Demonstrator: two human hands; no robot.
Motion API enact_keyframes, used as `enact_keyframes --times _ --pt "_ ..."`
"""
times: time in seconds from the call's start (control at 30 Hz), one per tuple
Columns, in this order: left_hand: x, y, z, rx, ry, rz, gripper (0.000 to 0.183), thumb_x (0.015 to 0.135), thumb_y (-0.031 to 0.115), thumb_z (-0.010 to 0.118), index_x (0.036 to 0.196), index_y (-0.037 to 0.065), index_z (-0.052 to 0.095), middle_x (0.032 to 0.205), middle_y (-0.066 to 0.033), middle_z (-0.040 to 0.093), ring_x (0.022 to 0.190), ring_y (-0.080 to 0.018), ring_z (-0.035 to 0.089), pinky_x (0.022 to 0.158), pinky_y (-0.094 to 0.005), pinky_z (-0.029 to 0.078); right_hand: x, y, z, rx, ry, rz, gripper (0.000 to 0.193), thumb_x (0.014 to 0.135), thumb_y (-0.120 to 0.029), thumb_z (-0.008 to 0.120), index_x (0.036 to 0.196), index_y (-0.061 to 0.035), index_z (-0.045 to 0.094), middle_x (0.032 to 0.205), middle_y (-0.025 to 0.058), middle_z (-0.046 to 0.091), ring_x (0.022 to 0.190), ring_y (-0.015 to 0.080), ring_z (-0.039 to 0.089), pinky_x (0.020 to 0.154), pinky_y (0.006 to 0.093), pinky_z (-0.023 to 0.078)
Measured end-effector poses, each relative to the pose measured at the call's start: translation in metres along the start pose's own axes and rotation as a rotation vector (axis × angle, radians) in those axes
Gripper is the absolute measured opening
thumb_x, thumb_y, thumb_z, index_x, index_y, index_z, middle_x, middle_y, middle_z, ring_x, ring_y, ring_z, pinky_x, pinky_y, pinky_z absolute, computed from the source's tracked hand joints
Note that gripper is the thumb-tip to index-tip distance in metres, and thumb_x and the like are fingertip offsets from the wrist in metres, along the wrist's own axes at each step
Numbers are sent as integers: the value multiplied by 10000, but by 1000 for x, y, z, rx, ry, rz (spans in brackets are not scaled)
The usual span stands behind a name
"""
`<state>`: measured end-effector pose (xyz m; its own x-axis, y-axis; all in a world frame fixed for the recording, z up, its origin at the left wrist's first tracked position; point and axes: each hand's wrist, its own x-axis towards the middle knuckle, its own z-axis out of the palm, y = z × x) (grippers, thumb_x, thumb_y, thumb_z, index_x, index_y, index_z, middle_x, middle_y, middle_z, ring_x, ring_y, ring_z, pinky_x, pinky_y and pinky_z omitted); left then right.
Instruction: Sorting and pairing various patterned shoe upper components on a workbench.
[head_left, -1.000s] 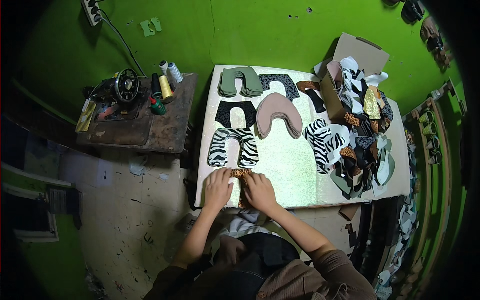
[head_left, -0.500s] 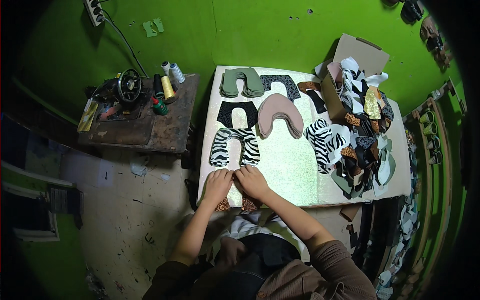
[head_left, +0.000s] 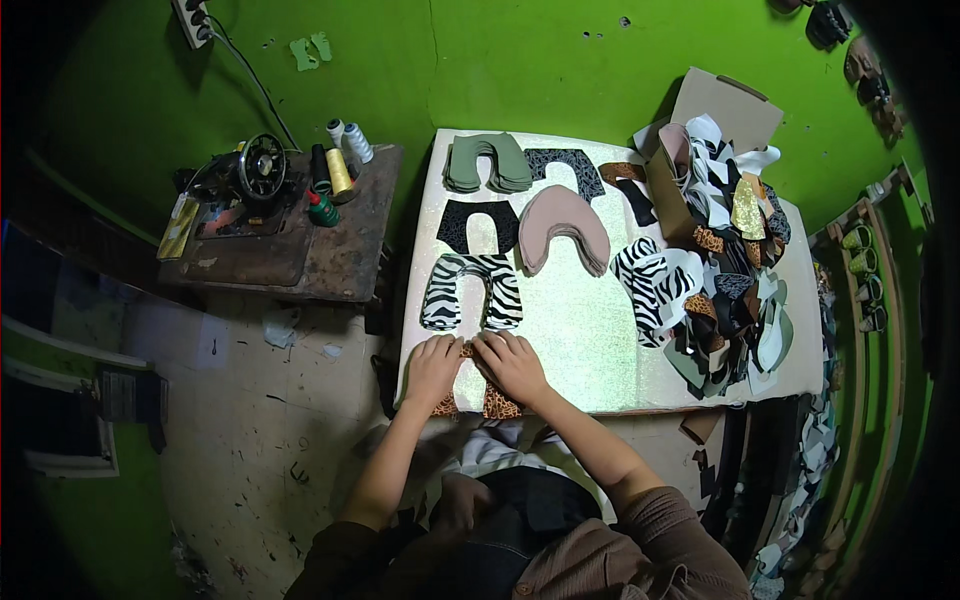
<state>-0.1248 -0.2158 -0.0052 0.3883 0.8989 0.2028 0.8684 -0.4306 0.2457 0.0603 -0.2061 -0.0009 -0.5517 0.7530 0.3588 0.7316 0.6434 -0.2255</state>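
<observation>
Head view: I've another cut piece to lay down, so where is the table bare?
Bare patch on the glittery table, between the zebra piece, the right hand and the scrap heap. The far edge and right side are crowded.

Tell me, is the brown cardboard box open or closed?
Open. The cardboard box has its flap up, and fabric pieces spill out onto the table.
</observation>
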Motion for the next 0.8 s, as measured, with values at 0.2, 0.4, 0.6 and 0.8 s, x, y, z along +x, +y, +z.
enact_keyframes --times 0.2,0.4,0.6,0.8 --pt "-6 8 1 103 11 9 414 800 240 573 1164 52 515 1198 -96 500 1154 -233 427 964 -420 321 -17 -6 -1 109 -127 -46 514 850 -295 479 1290 -45 395 1346 104 388 1244 242 349 1045 411 235" --pt "-26 28 -1 217 -62 -62 498 823 285 533 1262 66 449 1349 -50 382 1253 -244 330 1025 -523 222 -28 -10 7 28 -229 45 559 855 -327 449 1327 -48 343 1386 93 338 1276 249 300 1054 469 196" --pt "-25 28 5 154 -20 -126 452 807 252 558 1219 81 481 1286 -96 434 1224 -250 365 1030 -479 223 -25 -19 -1 40 -42 176 474 823 -253 514 1251 -64 439 1300 149 404 1232 286 352 1019 473 250" --pt "-10 25 10 170 146 -58 305 781 143 507 1076 78 549 1086 -57 534 1048 -213 481 920 -389 344 -18 -17 4 12 59 139 370 779 -221 552 1120 -82 524 1156 139 503 1107 289 442 961 447 316"
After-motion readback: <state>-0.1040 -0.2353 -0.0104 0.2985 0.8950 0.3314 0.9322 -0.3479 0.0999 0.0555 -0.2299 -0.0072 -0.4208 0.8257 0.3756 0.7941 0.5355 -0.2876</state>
